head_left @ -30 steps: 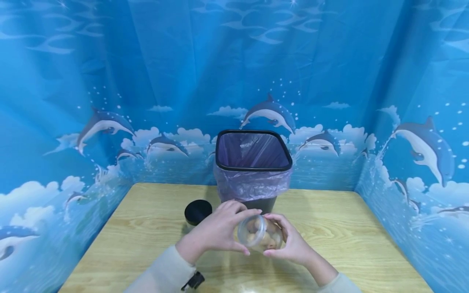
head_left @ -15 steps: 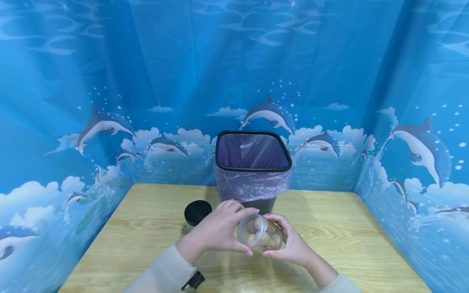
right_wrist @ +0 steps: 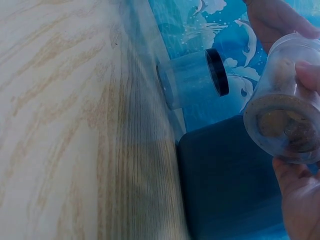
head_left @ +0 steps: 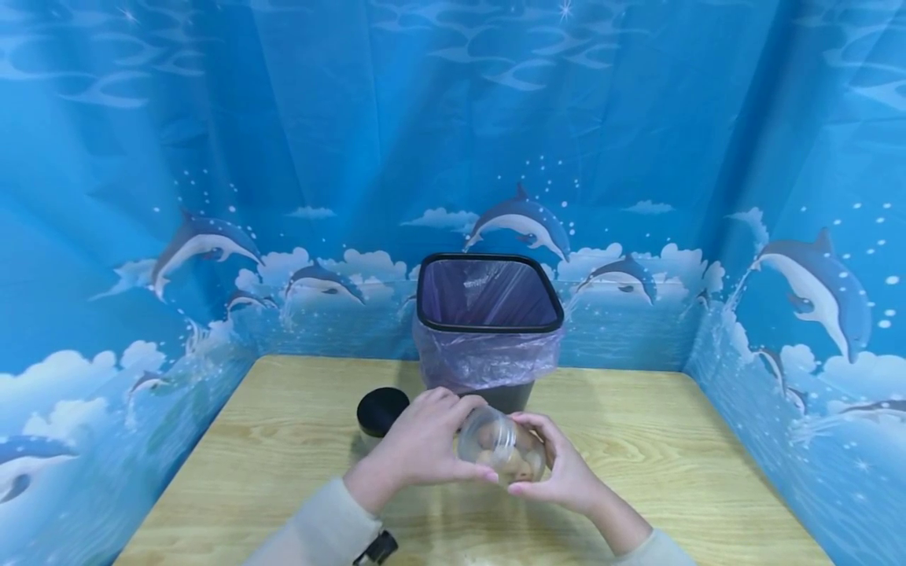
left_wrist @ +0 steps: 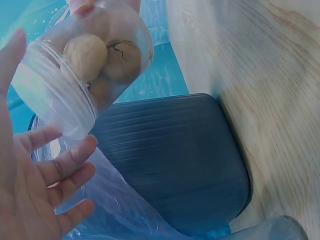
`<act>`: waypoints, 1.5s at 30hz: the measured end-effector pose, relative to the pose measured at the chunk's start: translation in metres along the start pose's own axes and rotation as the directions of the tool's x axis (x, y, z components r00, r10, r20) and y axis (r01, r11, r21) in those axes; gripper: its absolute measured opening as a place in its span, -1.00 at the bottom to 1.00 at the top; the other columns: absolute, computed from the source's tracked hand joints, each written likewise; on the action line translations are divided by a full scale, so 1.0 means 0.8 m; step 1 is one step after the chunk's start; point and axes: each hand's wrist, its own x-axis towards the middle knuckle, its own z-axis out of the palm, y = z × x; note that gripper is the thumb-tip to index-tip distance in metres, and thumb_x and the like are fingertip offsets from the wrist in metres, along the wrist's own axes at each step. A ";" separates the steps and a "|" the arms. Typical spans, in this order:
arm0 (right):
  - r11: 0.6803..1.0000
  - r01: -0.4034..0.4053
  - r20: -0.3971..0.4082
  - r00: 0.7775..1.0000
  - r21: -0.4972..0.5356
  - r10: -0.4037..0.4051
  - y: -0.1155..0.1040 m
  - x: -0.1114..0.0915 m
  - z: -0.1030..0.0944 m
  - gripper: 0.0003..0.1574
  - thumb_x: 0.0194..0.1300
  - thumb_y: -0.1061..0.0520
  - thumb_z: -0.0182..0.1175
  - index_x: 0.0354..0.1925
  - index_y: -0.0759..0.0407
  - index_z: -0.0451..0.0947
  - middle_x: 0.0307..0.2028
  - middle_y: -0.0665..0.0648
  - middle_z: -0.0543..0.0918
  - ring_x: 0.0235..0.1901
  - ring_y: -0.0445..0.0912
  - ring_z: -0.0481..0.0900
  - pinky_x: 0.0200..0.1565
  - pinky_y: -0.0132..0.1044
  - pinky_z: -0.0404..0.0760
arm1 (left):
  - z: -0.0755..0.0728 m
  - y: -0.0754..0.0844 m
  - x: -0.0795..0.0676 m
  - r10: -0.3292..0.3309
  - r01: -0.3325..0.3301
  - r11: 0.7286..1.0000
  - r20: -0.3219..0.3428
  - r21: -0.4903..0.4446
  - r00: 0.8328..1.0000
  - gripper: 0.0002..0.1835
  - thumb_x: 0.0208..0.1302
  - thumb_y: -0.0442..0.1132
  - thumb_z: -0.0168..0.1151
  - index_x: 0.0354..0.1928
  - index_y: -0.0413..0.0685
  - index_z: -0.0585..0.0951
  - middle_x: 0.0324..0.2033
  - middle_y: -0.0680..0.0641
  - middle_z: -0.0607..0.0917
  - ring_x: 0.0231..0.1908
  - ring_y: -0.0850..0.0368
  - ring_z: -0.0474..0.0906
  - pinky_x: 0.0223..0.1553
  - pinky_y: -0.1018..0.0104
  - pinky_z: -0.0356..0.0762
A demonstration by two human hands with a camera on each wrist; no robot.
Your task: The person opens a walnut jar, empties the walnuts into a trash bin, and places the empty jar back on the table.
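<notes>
A clear plastic jar (head_left: 522,460) holding several walnuts (left_wrist: 86,56) lies tilted on its side, held up between both hands. My right hand (head_left: 566,468) grips its base end, thumb below and fingers above. My left hand (head_left: 425,444) spans the opposite end, past the ridged ring, with thumb and fingers around it. In the left wrist view, the left fingertips (left_wrist: 87,142) meet that clear end and the lower fingers spread away from it. Whether that end is a separate lid is hard to tell.
Behind the hands stands a dark bin (head_left: 506,397) with a purple liner bag (head_left: 488,358) over its rim. Left of it, a second clear jar (right_wrist: 187,80) with a black lid (head_left: 382,410) stands upright on the wooden table (head_left: 623,464). Blue dolphin curtains (head_left: 318,157) surround the table.
My left hand has turned about the jar's end: its thumb has shifted right and its index finger has drawn back left. The right hand and jar have stayed nearly still.
</notes>
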 end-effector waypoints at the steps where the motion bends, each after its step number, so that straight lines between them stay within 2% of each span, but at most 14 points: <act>1: 1.000 0.000 -0.004 1.000 0.000 0.000 0.000 0.000 0.000 0.09 -0.13 0.48 0.52 0.33 0.43 0.19 0.30 0.03 0.40 0.26 -0.19 0.40 0.27 -0.39 0.39 | 0.000 0.001 0.000 -0.020 0.020 1.000 0.003 -0.009 1.000 0.01 -0.16 0.73 0.11 0.24 0.23 0.50 -0.27 0.19 0.61 -0.12 0.20 0.47 0.03 0.13 0.47; 5: 1.000 -0.003 -0.010 1.000 0.000 0.003 -0.001 0.001 -0.001 0.10 -0.13 0.48 0.52 0.33 0.44 0.19 0.30 0.02 0.41 0.25 -0.19 0.41 0.26 -0.39 0.41 | -0.001 0.003 0.001 -0.068 0.068 0.997 0.016 -0.021 0.998 0.01 -0.18 0.74 0.10 0.22 0.24 0.52 -0.38 0.21 0.54 -0.21 0.24 0.41 -0.05 0.16 0.45; 13: 1.000 0.000 -0.005 1.000 0.001 0.000 -0.001 0.000 -0.001 0.10 -0.13 0.48 0.52 0.34 0.42 0.19 0.30 0.03 0.41 0.24 -0.18 0.41 0.25 -0.38 0.42 | 0.001 0.003 0.000 -0.070 0.070 0.997 0.004 -0.013 0.998 0.03 -0.19 0.76 0.07 0.21 0.23 0.53 -0.35 0.20 0.57 -0.17 0.21 0.45 0.00 0.13 0.46; 22: 1.000 0.003 -0.004 1.000 0.003 -0.003 -0.003 0.000 -0.001 0.10 -0.13 0.49 0.52 0.33 0.43 0.18 0.30 0.02 0.40 0.26 -0.18 0.39 0.26 -0.38 0.41 | 0.005 0.003 0.000 -0.072 0.072 0.997 -0.023 -0.004 0.997 -0.01 -0.15 0.73 0.08 0.20 0.22 0.54 -0.14 0.14 0.69 -0.05 0.15 0.52 0.09 0.12 0.47; 29: 1.000 0.004 -0.010 1.000 0.005 -0.004 -0.004 0.000 -0.002 0.09 -0.14 0.50 0.51 0.32 0.43 0.19 0.30 0.01 0.40 0.27 -0.19 0.38 0.27 -0.39 0.39 | 0.008 -0.001 -0.004 -0.095 0.094 0.995 -0.024 -0.036 0.995 -0.01 -0.11 0.70 0.11 0.20 0.15 0.53 -0.40 0.17 0.56 -0.22 0.21 0.42 -0.06 0.15 0.45; 45: 1.000 0.009 -0.019 1.000 -0.010 -0.009 -0.005 -0.001 -0.006 0.10 -0.15 0.50 0.52 0.32 0.43 0.20 0.30 0.05 0.42 0.27 -0.17 0.39 0.29 -0.38 0.37 | 0.013 -0.009 -0.010 -0.153 0.150 0.985 -0.025 -0.087 0.988 -0.01 -0.09 0.70 0.08 0.22 0.15 0.49 -0.40 0.18 0.51 -0.30 0.25 0.36 -0.06 0.16 0.43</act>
